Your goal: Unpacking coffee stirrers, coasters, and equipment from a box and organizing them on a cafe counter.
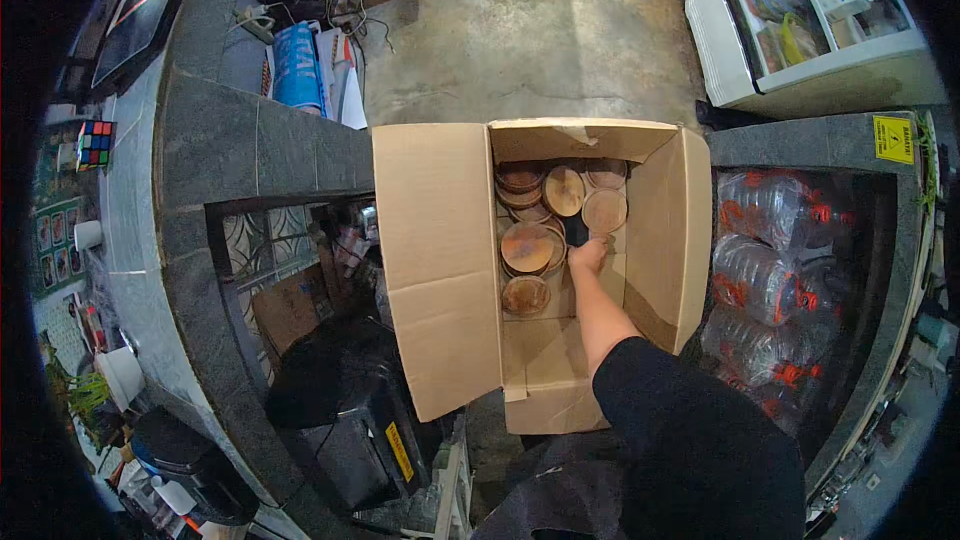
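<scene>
My right hand [590, 256] reaches down into an open cardboard box [437, 240]. Its fingers close around the near end of a small black object [576, 230], whose kind I cannot make out. Round wooden discs lie in the box, some stacked. A pale disc [604, 211] is just beyond my hand, and another disc [563, 191] leans at the far middle. To the left is a stack topped by a reddish-brown disc [526, 247], with a smaller disc [525, 295] nearer me. My left hand is out of view.
Tiled counters [214, 124] flank the box. Large plastic bottles [754, 266] fill the right-hand recess; a black case [375, 442] stands at left. A glass-topped freezer [810, 22] sits far right. Cables [360, 4] trail near a blue package [295, 67] at far left.
</scene>
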Motion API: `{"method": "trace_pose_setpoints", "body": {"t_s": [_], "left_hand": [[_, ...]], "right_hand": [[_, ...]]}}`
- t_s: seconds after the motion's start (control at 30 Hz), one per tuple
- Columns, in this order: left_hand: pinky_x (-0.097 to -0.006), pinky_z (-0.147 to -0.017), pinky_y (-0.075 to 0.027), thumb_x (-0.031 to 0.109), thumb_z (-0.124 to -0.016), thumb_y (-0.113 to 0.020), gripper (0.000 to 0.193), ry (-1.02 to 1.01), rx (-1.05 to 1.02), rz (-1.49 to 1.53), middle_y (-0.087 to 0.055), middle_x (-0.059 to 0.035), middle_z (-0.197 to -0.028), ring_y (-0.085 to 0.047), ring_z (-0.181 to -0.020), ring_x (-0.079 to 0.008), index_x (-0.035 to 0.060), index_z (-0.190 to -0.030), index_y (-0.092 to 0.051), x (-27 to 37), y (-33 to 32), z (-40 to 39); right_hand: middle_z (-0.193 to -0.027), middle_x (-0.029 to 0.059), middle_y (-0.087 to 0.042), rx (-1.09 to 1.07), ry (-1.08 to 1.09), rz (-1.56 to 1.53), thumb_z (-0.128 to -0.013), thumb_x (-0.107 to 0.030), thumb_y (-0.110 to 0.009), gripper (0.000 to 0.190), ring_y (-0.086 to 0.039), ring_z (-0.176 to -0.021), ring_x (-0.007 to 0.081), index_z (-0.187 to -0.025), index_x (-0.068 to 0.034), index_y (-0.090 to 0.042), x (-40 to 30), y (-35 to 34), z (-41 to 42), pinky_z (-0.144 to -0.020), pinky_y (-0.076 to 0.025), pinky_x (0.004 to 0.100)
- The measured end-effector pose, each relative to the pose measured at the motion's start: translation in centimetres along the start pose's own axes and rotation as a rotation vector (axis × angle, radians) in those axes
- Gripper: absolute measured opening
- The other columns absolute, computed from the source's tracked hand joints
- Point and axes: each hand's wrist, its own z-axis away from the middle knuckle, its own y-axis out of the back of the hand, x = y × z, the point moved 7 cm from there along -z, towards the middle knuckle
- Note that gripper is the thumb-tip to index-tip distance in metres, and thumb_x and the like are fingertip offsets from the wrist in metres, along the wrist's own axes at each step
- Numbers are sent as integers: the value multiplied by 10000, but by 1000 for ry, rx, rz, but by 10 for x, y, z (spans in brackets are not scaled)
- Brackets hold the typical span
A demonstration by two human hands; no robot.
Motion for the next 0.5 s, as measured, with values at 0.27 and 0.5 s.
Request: {"method": "trace_pose_setpoints", "body": {"t_s": [0.27, 0.5], "left_hand": [[-416, -813, -443, 99, -847, -460, 264, 13, 1, 100, -581, -207, -946, -553, -898, -335, -39, -1051, -554, 12, -4, -2], [-417, -813, -440, 99, -849, -456, 261, 109, 14, 163, -579, -199, -944, -551, -891, -330, -35, -1051, -554, -12, -15, 27]], "right_hand": [[-1072, 177, -556, 37, 147, 77, -729, -247, -655, 467, -519, -1017, 327, -1140, -85, -503, 14, -2, -32, -919, -372, 418], [-1021, 213, -565, 54, 602, -310, -713, -219, -678, 498, -534, -968, 331, -1087, 47, -486, -14, 79, 33, -838, -407, 384]]}}
